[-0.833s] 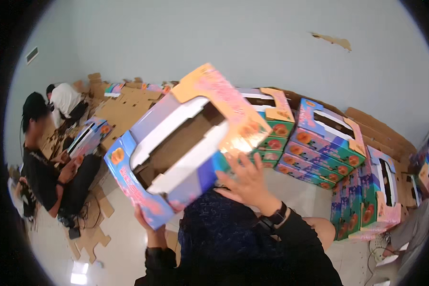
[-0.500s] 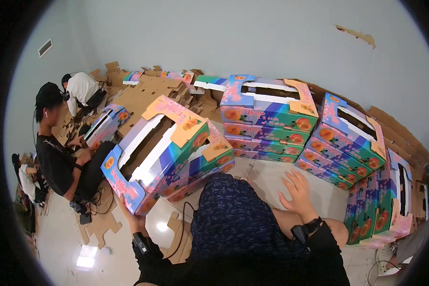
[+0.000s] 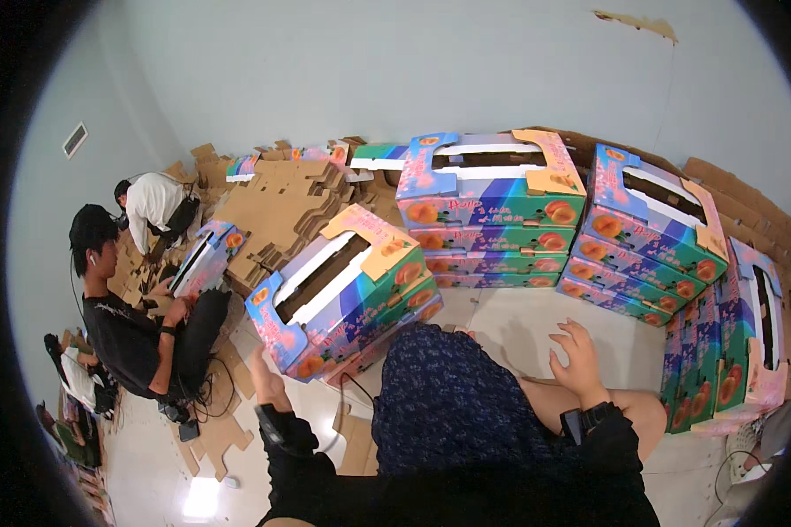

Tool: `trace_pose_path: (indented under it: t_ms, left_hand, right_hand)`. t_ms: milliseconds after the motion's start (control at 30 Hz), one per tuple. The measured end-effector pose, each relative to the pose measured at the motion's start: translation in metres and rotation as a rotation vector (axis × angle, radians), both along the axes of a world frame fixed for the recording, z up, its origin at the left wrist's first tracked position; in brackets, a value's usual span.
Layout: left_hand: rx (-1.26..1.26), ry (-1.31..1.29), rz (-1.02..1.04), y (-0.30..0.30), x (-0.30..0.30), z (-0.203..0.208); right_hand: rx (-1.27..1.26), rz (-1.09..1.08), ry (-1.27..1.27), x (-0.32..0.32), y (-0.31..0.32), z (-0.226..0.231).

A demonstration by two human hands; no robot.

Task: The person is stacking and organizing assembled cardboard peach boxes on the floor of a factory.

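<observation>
A printed cardboard carton (image 3: 351,299) with peach pictures and a slot opening in its top rests on a small stack to the left of my knees. My left hand (image 3: 271,383) is upright beside the carton's near left corner, its fingers apart and not wrapped round it; whether a fingertip still touches cannot be made out. Over my right knee my right hand (image 3: 578,362) is raised with nothing in it, its fingers spread and a little bent.
More peach cartons stand stacked ahead (image 3: 492,211), to the right (image 3: 655,237) and beside my right leg (image 3: 729,342). Flat brown cardboard (image 3: 277,206) is piled at the wall. A person in black (image 3: 127,307) sits on the left with another carton (image 3: 206,255); others work behind.
The carton has come down from a tilt, squarely onto the stack. My left hand has come off its lower corner. My right hand stays raised and open; the view has shifted slightly.
</observation>
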State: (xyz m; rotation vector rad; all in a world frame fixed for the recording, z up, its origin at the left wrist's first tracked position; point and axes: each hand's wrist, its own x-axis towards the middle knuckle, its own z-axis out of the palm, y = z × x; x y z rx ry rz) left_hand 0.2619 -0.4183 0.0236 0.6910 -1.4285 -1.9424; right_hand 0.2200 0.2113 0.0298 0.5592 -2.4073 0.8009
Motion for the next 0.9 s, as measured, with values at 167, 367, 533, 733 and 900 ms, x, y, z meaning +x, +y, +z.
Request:
trace_pose_path:
  t_ms: [167,367,533,733,900]
  left_hand:
    - [-1.147,0.171,0.490,0.129,-0.042,0.112]
    - [-1.418,-0.007,-0.142,0.190,-0.128,0.094]
    - [-1.782,-0.345,0.066,0.173,-0.167,0.026]
    - [-1.645,-0.491,-0.233,0.192,-0.159,0.044]
    - [-1.691,-0.438,-0.286,0.185,-0.152,0.048]
  right_hand:
    - [-0.013,-0.037,-0.079,0.003,0.010,0.000]
    - [0.059,0.087,-0.143,-0.004,0.007,-0.031]
    - [0.049,0.082,-0.289,0.000,0.004,-0.034]
    - [0.080,0.125,-0.331,-0.003,0.005,-0.042]
    - [0.115,0.212,-0.356,-0.006,-0.003,-0.049]
